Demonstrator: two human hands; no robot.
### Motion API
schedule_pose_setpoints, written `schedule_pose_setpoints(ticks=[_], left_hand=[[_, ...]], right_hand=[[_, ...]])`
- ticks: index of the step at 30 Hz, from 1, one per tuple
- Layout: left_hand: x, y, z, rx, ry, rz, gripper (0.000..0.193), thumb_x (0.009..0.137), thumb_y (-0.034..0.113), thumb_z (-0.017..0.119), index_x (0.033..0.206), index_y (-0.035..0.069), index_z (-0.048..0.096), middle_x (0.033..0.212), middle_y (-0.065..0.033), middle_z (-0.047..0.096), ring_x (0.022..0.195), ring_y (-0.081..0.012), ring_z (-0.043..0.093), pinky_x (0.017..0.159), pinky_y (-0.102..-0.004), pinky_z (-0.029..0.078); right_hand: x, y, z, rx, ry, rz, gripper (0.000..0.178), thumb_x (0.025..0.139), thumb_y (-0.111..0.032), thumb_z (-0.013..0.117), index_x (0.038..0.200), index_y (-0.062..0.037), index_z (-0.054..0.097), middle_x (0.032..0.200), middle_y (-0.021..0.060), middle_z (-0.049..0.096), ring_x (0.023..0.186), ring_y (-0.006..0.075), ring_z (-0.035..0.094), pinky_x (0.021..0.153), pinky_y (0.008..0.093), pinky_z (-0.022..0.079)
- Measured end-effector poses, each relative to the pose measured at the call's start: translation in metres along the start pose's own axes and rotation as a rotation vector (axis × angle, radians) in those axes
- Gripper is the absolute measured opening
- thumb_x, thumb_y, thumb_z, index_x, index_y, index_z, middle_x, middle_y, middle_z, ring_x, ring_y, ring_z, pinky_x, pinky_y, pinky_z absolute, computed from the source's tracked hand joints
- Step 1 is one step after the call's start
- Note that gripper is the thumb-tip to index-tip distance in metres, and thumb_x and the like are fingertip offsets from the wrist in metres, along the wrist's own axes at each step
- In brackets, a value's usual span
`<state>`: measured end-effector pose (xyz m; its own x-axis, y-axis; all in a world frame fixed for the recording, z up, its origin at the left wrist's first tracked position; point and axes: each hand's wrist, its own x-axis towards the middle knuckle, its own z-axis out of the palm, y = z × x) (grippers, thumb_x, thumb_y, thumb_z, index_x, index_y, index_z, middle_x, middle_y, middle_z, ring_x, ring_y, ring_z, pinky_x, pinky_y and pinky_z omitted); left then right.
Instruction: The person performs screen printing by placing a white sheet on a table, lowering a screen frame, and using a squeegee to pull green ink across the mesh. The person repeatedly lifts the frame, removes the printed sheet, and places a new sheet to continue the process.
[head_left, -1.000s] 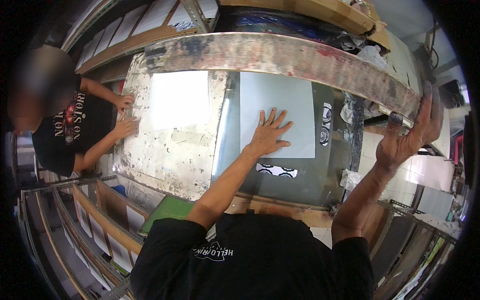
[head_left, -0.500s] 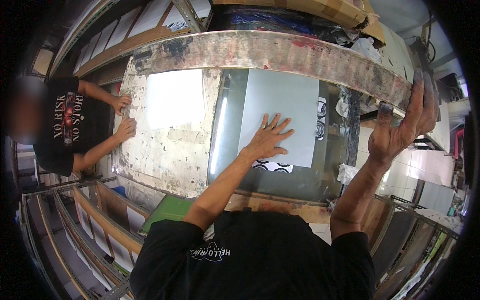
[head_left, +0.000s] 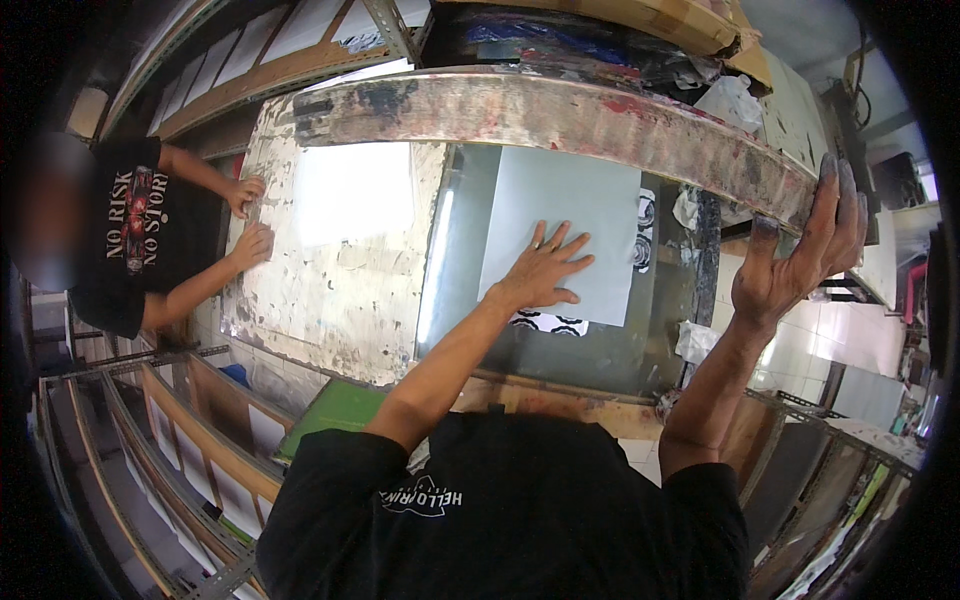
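Observation:
My left hand (head_left: 546, 268) lies flat with spread fingers on a pale grey-white sheet (head_left: 510, 210). The sheet rests on a glass-like panel (head_left: 600, 355) set in the worktable. Black-and-white printed pieces (head_left: 548, 322) peek out below the sheet and at its right side (head_left: 645, 235). My right hand (head_left: 800, 245), dark-stained at the fingertips, grips the right end of a long, paint-stained wooden board (head_left: 560, 112). The board spans the far side of the table above the panel; whether it is part of a frame is hidden.
Another person's hands (head_left: 250, 222) rest at the left edge of the paint-spattered table board (head_left: 320, 310). A bright white sheet (head_left: 355, 195) lies on it. Racks with panels (head_left: 210, 440) stand at the near left. Crumpled white paper (head_left: 697, 342) is right of the glass panel.
The wooden board has come slightly nearer and its left end has shifted right, with my right hand still on it. My left hand stays on the sheet.

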<state>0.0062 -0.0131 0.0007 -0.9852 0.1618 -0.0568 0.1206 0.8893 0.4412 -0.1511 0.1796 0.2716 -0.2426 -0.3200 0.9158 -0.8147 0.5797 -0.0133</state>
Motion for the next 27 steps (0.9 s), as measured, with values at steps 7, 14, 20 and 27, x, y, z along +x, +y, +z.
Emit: schedule_pose_setpoints(ticks=[7, 14, 20, 27], left_hand=[[-0.019, 0.014, -0.029, -0.309, 0.499, -0.023, 0.091, 0.077, 0.052, 0.079, 0.151, 0.012, 0.046, 0.16, -0.0107, 0.039, 0.151, -0.0405, 0.025, 0.124, -0.0569, 0.013], [-0.103, 0.053, -0.109, -1.136, 1.556, -0.152, 0.1, 0.079, 0.03, 0.083, 0.155, -0.002, 0.027, 0.128, -0.0122, 0.059, 0.11, -0.023, 0.061, 0.09, -0.0379, 0.051], [-0.184, 0.041, -0.035, -1.178, 1.281, -0.588, 0.065, 0.067, 0.002, 0.084, 0.125, -0.005, 0.056, 0.1, -0.0084, 0.068, 0.086, -0.0154, 0.068, 0.068, -0.0267, 0.055], [-0.215, 0.015, 0.068, -0.967, 1.099, -0.681, 0.101, 0.053, 0.015, 0.099, 0.138, -0.007, 0.05, 0.121, -0.0152, 0.061, 0.111, -0.0273, 0.06, 0.097, -0.0385, 0.049]], right_hand=[[-0.019, -0.002, -0.012, -0.069, -0.071, 0.006, 0.068, 0.103, -0.058, 0.039, 0.148, -0.0081, 0.051, 0.148, 0.0198, 0.046, 0.139, 0.0392, 0.034, 0.116, 0.0589, 0.018], [-0.094, -0.023, -0.043, -0.05, -0.101, 0.032, 0.077, 0.103, -0.063, 0.031, 0.146, -0.0018, 0.05, 0.151, 0.0184, 0.047, 0.143, 0.0442, 0.034, 0.119, 0.0618, 0.012], [-0.087, -0.06, -0.098, 0.129, -0.64, 0.113, 0.077, 0.099, -0.063, 0.036, 0.135, 0.0004, 0.062, 0.142, 0.0206, 0.057, 0.139, 0.0419, 0.041, 0.119, 0.0612, 0.02], [-0.09, -0.031, 0.185, 0.191, -0.743, -0.08, 0.08, 0.086, -0.027, 0.075, 0.155, -0.01, 0.039, 0.158, 0.0205, 0.035, 0.145, 0.0436, 0.033, 0.116, 0.0576, 0.03]])
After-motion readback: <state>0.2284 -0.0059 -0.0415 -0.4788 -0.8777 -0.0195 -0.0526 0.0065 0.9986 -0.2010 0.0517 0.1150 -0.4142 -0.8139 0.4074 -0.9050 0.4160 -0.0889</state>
